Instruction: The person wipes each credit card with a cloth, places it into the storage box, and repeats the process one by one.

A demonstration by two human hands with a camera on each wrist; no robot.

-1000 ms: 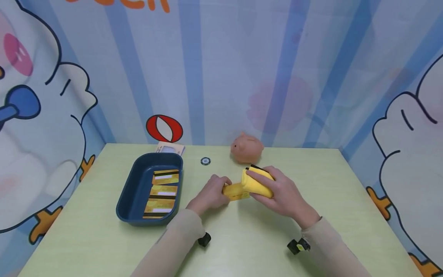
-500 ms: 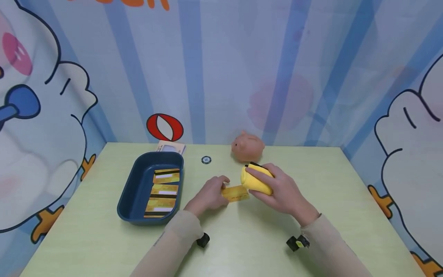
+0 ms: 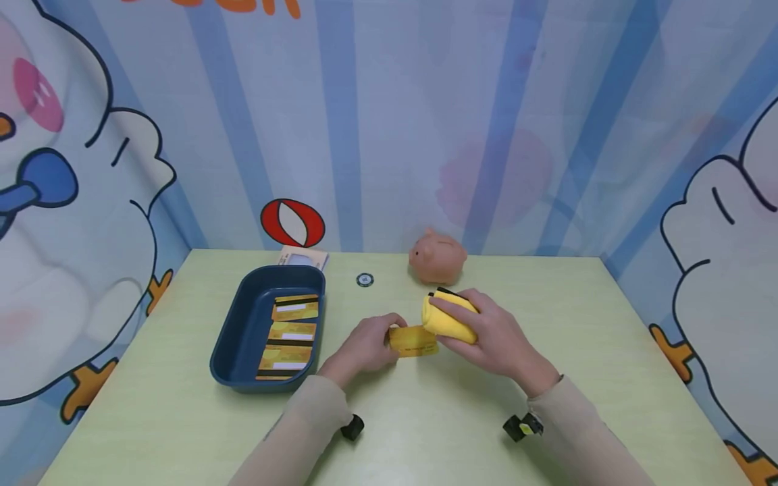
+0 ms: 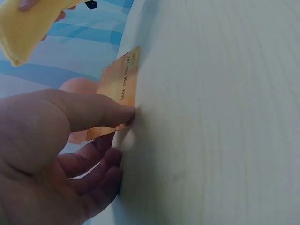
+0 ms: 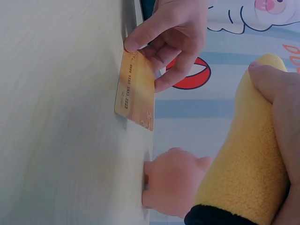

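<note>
A gold bank card (image 3: 416, 341) is pinched at its left end between the thumb and fingers of my left hand (image 3: 363, 345), low over the table. Embossed digits show on the card's face (image 5: 137, 89) in the right wrist view. My right hand (image 3: 500, 337) grips a folded yellow cloth (image 3: 448, 320) with a black edge, just above and to the right of the card. In the left wrist view a gap shows between the cloth (image 4: 28, 28) and the card (image 4: 117, 79). Part of the cloth lies hidden behind the right fingers.
To the left stands a dark blue tray (image 3: 227, 361) holding several gold cards (image 3: 286, 354). A pink piggy bank (image 3: 437, 259), a round chip (image 3: 365, 279) and a pale booklet (image 3: 306, 257) sit toward the table's back edge, before a printed backdrop (image 3: 401, 135).
The yellow cloth, which covered the card's right end a second ago, has come up off it. The card has turned slightly in my left fingers, showing more of its face.
</note>
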